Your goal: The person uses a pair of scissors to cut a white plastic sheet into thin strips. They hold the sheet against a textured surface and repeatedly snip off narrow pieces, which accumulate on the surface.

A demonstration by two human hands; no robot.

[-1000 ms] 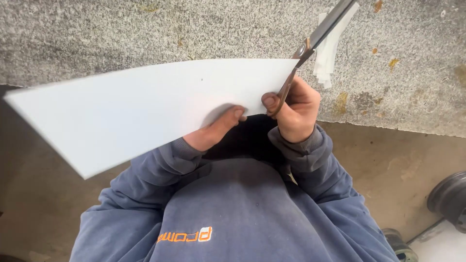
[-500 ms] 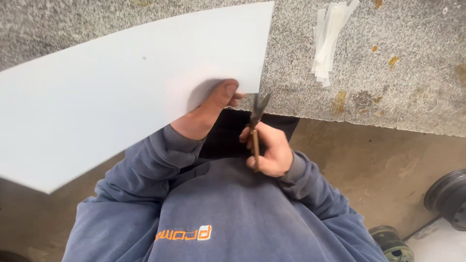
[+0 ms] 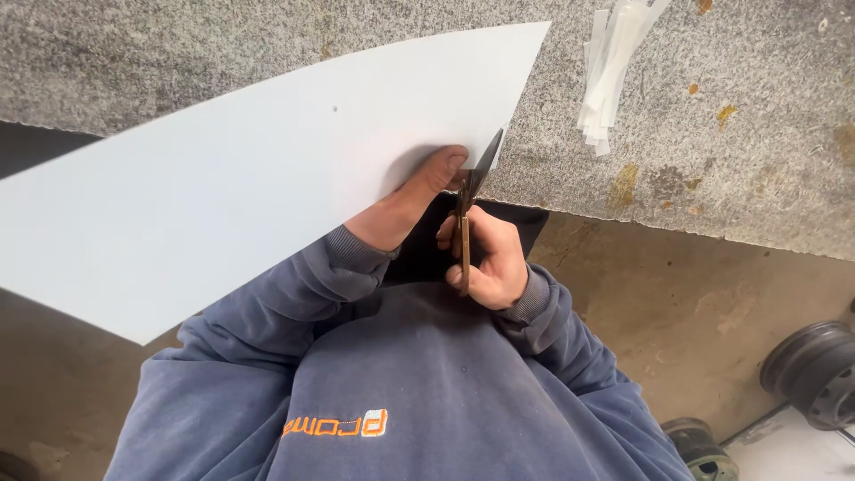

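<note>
Head-camera view: nearest, a blue sweatshirt [image 3: 401,392] is seen from above. Just beyond it, the right hand [image 3: 488,258] is closed around the handles of a pair of scissors [image 3: 469,200], whose dark blades are parted at the near edge of a large white sheet [image 3: 249,178]. Just left of the right hand, the left hand [image 3: 405,203] is pinched on that sheet, thumb on top and fingers hidden beneath. Beyond both hands lies a speckled stone slab [image 3: 712,116]; on it, up and right of the scissors, a bundle of white strips [image 3: 614,71] is seen.
</note>
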